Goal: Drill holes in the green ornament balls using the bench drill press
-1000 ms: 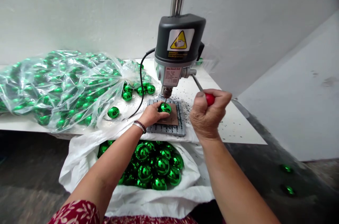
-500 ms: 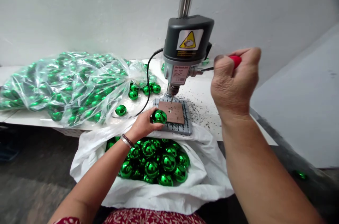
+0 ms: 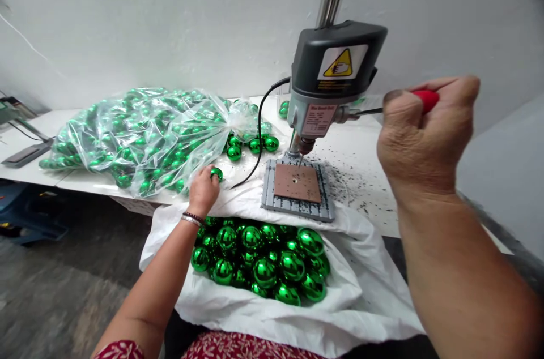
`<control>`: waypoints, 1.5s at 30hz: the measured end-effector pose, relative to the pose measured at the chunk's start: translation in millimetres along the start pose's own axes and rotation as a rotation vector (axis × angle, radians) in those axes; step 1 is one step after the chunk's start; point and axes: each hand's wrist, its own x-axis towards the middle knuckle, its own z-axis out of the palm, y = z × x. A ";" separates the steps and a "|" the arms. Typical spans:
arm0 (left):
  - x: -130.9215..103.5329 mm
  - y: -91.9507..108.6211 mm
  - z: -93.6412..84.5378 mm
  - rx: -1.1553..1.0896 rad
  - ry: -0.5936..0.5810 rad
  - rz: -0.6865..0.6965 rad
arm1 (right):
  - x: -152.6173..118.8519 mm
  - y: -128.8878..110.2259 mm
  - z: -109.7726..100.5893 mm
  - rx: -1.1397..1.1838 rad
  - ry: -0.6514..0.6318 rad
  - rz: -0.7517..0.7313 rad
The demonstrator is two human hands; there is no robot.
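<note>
My right hand (image 3: 429, 132) is wrapped round the red knob (image 3: 426, 99) of the lever on a small bench drill (image 3: 335, 64). Left of the drill, my left hand (image 3: 204, 189) has its fingers on a green shiny ball (image 3: 216, 174) at the table's front edge, beside the plastic bag. Beneath the drill bit, a brown square plate (image 3: 297, 184) with a small hole lies on the grey slotted base (image 3: 272, 207); no ball is on it. Many green balls (image 3: 264, 272) fill a white sack (image 3: 365, 291) in front of the table.
A clear plastic bag (image 3: 140, 138) full of green balls lies on the white table (image 3: 369, 146). Several loose balls (image 3: 234, 153) and a black cable (image 3: 260, 121) are between bag and drill. Dark shavings surround the base. A blue stool (image 3: 32, 214) stands at left.
My left hand has moved left from the drill's base to a ball by the bag; the ball it held before is no longer there. The view has shifted left. My right hand stays on the lever.
</note>
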 end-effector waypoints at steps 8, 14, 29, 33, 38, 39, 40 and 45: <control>40.2 -14.7 5.4 0.234 -0.293 -0.159 | -11.3 -14.2 -7.3 -0.049 -0.056 -0.071; 29.8 1.7 12.7 0.127 -0.385 -0.127 | -12.6 -18.4 -8.8 -0.053 -0.085 -0.014; 11.0 59.0 28.3 -1.263 -0.622 -0.414 | -10.4 -24.9 -13.1 0.001 -0.100 0.127; 14.1 84.0 43.6 -1.185 -0.735 -0.403 | -13.0 -18.7 -13.9 0.070 -0.117 0.052; 17.2 114.3 58.7 -0.855 -0.600 -0.311 | -13.6 -13.1 -13.3 0.081 -0.147 -0.007; 17.0 118.5 61.4 -0.776 -0.573 -0.271 | -13.5 -12.9 -13.4 0.084 -0.146 -0.015; 16.7 121.6 64.1 -0.714 -0.561 -0.236 | -13.5 -12.9 -13.7 0.087 -0.146 -0.023; 15.5 122.9 81.7 -0.653 -0.624 -0.143 | -13.8 -11.9 -14.9 0.086 -0.155 -0.053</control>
